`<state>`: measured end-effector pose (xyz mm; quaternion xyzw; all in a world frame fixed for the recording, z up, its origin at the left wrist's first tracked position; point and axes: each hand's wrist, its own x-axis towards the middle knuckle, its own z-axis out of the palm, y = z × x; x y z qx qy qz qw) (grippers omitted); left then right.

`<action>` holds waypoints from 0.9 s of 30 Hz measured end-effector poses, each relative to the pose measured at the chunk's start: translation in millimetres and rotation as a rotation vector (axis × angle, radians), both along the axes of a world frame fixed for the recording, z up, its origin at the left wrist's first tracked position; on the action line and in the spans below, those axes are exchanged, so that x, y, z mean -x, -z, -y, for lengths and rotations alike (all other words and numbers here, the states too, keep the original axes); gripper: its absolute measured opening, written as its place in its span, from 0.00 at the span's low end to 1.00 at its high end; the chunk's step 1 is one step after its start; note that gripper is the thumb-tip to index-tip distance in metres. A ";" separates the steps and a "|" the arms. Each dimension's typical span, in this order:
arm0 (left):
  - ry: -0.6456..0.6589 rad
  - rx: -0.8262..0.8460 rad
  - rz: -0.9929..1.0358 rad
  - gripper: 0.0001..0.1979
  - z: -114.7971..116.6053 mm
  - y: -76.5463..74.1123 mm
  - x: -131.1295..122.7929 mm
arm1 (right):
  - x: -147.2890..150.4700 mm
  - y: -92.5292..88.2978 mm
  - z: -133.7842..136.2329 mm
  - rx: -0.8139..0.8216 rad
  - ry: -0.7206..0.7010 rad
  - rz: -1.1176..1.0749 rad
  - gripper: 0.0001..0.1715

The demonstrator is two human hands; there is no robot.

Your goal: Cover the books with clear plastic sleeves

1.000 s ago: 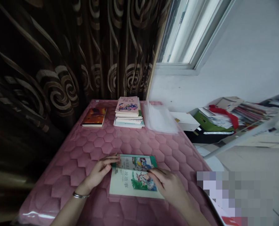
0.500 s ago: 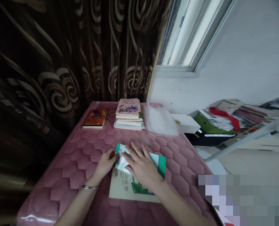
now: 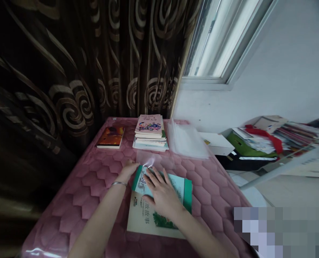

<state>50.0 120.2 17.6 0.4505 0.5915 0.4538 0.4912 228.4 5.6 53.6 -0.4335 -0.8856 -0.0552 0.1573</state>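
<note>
A thin book with a green and cream cover (image 3: 146, 218) lies on the pink quilted table (image 3: 95, 186), partly inside a clear plastic sleeve (image 3: 151, 159). My right hand (image 3: 162, 191) lies flat on the book's upper part, fingers spread, pressing its green end toward the sleeve. My left hand (image 3: 128, 168) is at the book's far left corner, fingers curled on the edge of the sleeve; the wrist wears a thin metal bangle.
At the table's far end sit an orange book (image 3: 110, 137), a stack of several books (image 3: 151, 132) and a pile of clear plastic sleeves (image 3: 186, 140). A dark patterned curtain hangs on the left. To the right, a white box and cluttered papers.
The book's top has been folded or flipped over, showing a green back with a code. My right hand moved from the book's right edge onto its top. My left hand slid farther up.
</note>
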 end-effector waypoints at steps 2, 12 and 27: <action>0.001 0.021 -0.002 0.06 3.6 -2.6 -3.2 | 0.1 1.6 0.9 0.002 0.014 -0.011 0.35; 0.049 -0.105 0.270 0.13 45.7 -23.4 -3.9 | 1.7 3.6 8.0 -0.018 0.011 -0.032 0.30; 0.085 -0.122 0.309 0.23 65.4 -24.0 -6.4 | 2.6 12.1 7.4 -0.013 -0.025 -0.040 0.30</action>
